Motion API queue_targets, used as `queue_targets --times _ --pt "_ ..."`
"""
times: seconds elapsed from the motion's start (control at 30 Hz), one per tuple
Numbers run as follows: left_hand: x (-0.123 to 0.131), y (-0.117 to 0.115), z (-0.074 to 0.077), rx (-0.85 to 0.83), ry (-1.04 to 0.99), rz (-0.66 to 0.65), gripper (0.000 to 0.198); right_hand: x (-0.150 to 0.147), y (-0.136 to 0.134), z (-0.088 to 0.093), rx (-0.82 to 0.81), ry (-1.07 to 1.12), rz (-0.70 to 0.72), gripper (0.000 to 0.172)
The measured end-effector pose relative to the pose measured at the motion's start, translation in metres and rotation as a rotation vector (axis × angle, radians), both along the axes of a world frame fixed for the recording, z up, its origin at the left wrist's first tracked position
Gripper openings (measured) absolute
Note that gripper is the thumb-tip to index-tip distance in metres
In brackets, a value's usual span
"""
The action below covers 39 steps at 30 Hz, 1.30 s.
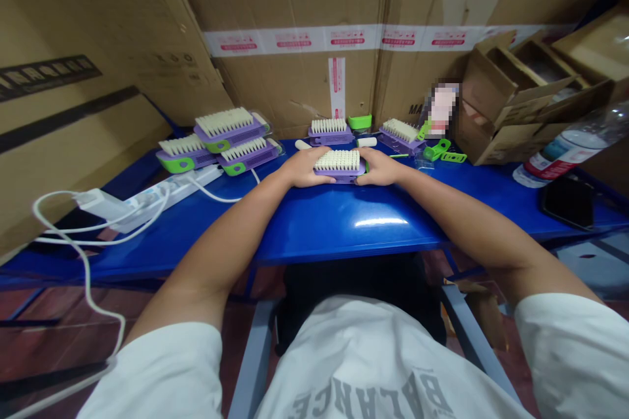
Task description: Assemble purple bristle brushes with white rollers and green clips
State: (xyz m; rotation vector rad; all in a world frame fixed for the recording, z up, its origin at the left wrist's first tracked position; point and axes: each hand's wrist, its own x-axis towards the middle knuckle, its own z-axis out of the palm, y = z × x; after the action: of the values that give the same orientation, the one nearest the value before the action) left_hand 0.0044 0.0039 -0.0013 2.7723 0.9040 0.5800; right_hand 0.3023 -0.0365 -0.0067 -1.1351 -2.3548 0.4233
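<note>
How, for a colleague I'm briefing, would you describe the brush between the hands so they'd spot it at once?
On the blue table, near the person, a purple-based brush with cream bristles sits between the left hand and right hand. Unlike the brushes farther back, it alone has both hands on it.

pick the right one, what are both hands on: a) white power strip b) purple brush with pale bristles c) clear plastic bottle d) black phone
B, since the left hand and right hand grip opposite ends of the purple brush on the blue table.
</note>
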Motion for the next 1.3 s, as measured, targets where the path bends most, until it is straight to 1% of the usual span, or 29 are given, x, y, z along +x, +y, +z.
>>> queue_targets --times 0.23,0.33,0.67,1.03,1.3 --pt "0.0 -0.001 0.001 -0.004 0.009 0.001 0.079 -0.004 -0.003 0.002 0.044 -0.074 -0.038 0.081" --pt "0.0 -0.001 0.002 -0.003 0.005 -0.011 0.078 -0.005 -0.005 0.003 0.053 -0.09 -0.039 0.078" --pt "0.0 -0.001 0.002 -0.029 -0.004 -0.009 0.078 -0.004 -0.003 0.0 0.084 -0.077 -0.027 0.074" --pt "-0.002 0.002 0.001 -0.026 -0.009 -0.002 0.078 -0.008 -0.008 0.003 0.053 -0.078 -0.064 0.07" --pt "0.004 -0.001 -0.001 0.003 0.012 0.028 0.081 -0.009 -0.011 0.01 0.038 -0.112 -0.114 0.065"
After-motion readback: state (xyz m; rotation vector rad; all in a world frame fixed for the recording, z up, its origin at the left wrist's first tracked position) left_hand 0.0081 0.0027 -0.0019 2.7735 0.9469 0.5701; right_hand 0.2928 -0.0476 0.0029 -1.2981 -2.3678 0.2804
